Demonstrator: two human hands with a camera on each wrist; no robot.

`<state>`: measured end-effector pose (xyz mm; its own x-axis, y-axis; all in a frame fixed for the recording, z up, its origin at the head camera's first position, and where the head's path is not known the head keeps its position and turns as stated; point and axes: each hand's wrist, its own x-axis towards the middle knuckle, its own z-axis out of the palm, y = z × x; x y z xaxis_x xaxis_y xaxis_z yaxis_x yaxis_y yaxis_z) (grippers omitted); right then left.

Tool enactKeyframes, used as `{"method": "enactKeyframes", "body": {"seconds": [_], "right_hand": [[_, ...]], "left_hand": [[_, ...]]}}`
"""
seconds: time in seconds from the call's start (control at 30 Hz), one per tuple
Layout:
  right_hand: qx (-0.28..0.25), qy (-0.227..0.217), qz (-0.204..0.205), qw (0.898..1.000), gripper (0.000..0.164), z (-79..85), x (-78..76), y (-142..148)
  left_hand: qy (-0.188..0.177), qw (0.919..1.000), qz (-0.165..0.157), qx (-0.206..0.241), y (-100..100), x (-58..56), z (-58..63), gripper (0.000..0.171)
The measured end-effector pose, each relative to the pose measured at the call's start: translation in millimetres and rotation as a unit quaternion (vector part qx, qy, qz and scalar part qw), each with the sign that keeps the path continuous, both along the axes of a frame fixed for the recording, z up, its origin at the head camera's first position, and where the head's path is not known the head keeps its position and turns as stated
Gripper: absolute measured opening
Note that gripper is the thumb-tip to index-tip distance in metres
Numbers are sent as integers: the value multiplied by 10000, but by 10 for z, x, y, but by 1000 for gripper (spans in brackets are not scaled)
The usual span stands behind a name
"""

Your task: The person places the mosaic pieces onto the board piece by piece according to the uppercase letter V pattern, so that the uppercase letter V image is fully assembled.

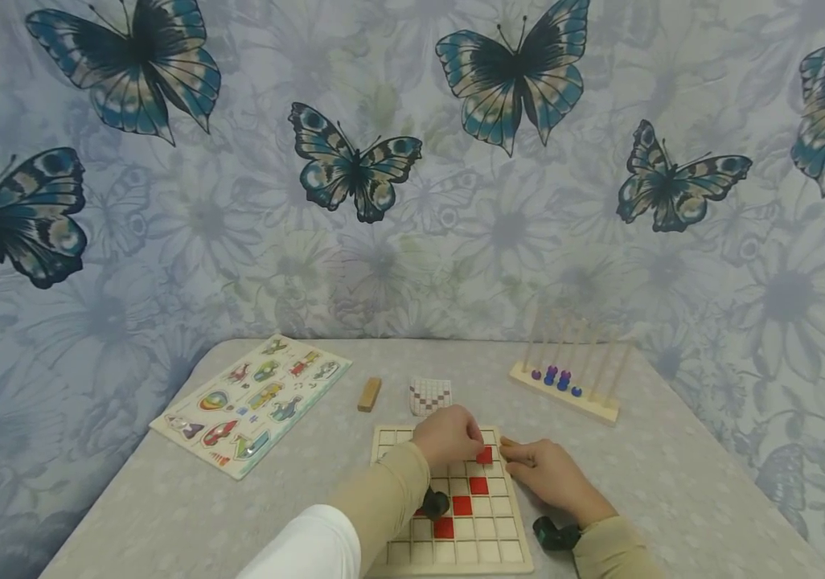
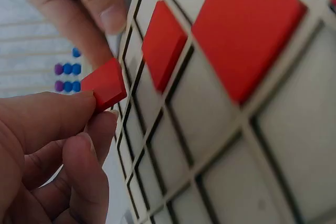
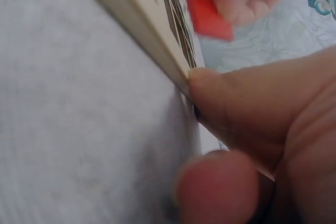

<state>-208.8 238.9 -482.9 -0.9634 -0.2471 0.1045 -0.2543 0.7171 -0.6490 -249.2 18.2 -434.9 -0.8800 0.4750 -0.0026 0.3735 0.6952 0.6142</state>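
Note:
My left hand (image 1: 449, 438) is over the upper right part of a wooden grid board (image 1: 488, 553), its thumb and fingertips pinching a red square tile (image 2: 107, 83). In the left wrist view, that tile is tilted just above the grid. Other red tiles (image 1: 461, 506) lie in cells along a diagonal; my left forearm covers part of the board. At the board's right edge is my right hand (image 1: 546, 474). In the right wrist view, its thumb (image 3: 226, 90) touches the board's side edge, with another finger (image 3: 218, 187) blurred in front.
Behind the board lie a small pattern card (image 1: 430, 396) and a wooden block (image 1: 369, 394). A picture puzzle board (image 1: 253, 406) is at the left. A pegged bead stand (image 1: 564, 394) with purple and blue beads stands at the back right. A patterned cloth wall (image 1: 412, 281) rises beyond the table.

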Motion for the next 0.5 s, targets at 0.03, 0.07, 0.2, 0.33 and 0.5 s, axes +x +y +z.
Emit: {"method": "enactKeyframes", "body": {"seconds": [0.03, 0.07, 0.2, 0.33, 0.5], "right_hand": [[23, 23, 37, 10000, 32, 5, 6, -5], [37, 43, 66, 10000, 31, 8, 10, -11], [69, 99, 103, 9999, 31, 16, 18, -33], [68, 102, 114, 9999, 32, 7, 11, -52], [127, 93, 81, 9998, 33, 6, -1, -68]], "left_hand": [[59, 9999, -1, -108, 38, 16, -1, 13], [87, 9998, -13, -189, 69, 34, -1, 13], [193, 9989, -48, -419, 132, 89, -14, 16], [239, 9979, -136, -587, 131, 126, -29, 18], [328, 9971, -190, -664, 120, 134, -29, 16]]}}
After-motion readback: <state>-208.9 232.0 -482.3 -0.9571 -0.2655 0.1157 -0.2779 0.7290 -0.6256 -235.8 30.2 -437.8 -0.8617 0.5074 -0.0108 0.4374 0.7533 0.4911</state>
